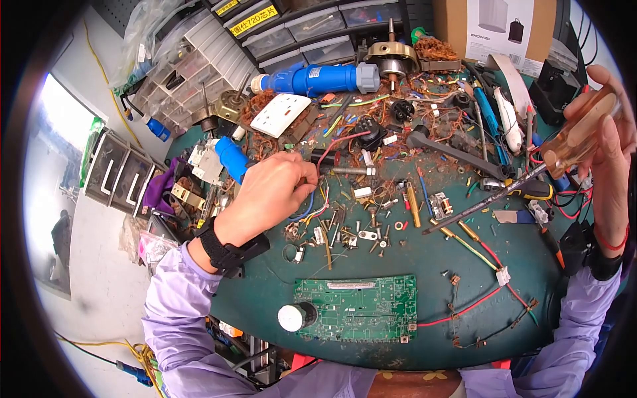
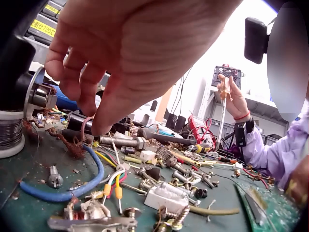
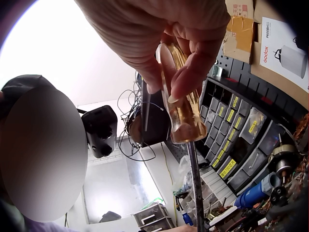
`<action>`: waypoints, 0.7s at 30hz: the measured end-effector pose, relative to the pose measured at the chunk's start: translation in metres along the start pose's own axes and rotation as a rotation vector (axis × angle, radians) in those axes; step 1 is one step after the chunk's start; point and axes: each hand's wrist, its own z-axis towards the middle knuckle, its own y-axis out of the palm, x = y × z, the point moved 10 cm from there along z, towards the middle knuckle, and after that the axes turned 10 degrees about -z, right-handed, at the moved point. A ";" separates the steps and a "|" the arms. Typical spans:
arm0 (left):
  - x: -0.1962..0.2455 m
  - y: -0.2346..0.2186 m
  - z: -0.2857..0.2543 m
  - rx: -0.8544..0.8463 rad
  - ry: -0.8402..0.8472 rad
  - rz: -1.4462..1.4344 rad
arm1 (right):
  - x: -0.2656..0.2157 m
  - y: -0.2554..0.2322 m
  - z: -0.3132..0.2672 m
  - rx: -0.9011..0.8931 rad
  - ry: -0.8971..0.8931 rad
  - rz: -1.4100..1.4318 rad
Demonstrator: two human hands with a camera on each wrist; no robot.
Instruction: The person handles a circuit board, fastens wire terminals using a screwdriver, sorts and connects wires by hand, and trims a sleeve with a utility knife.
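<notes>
My left hand [image 1: 269, 197] reaches down into loose hardware at the middle of the bench, pinching a thin red wire [image 1: 344, 139] between thumb and fingers. That wire runs up to a black round part [image 1: 370, 131]. In the left wrist view, the wire [image 2: 84, 127] bends just beneath the fingertips, near a long bolt [image 2: 119, 141]. On the right, my right hand [image 1: 617, 156] grips a screwdriver [image 3: 188, 126] by its clear amber handle, raised above the bench. The long dark shaft [image 1: 481, 201] slants down leftward over the tabletop.
A green circuit board [image 1: 358, 308] lies near the front edge, a solder spool [image 1: 296, 317] at its left. Screws [image 1: 338, 229] and cable ends [image 1: 468, 231] lie in the middle. Behind are a blue connector [image 1: 325, 79], a white socket plate [image 1: 280, 114] and drawers [image 1: 318, 26].
</notes>
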 end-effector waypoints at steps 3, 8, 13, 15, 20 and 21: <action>0.000 0.001 0.000 0.027 0.054 0.016 | 0.000 -0.001 0.000 -0.001 0.001 0.011; -0.001 -0.004 -0.006 0.035 -0.145 -0.173 | 0.003 -0.002 -0.003 0.004 0.044 -0.057; 0.005 0.009 -0.019 -0.068 -0.135 -0.264 | 0.010 -0.003 -0.009 0.022 0.123 -0.154; 0.013 0.006 -0.020 -0.039 -0.067 -0.171 | 0.012 -0.003 -0.011 0.027 0.151 -0.193; 0.010 0.012 -0.018 -0.034 0.013 -0.064 | 0.017 -0.004 -0.016 0.041 0.225 -0.300; 0.012 0.011 -0.019 0.001 0.055 -0.019 | 0.019 -0.005 -0.018 0.045 0.244 -0.324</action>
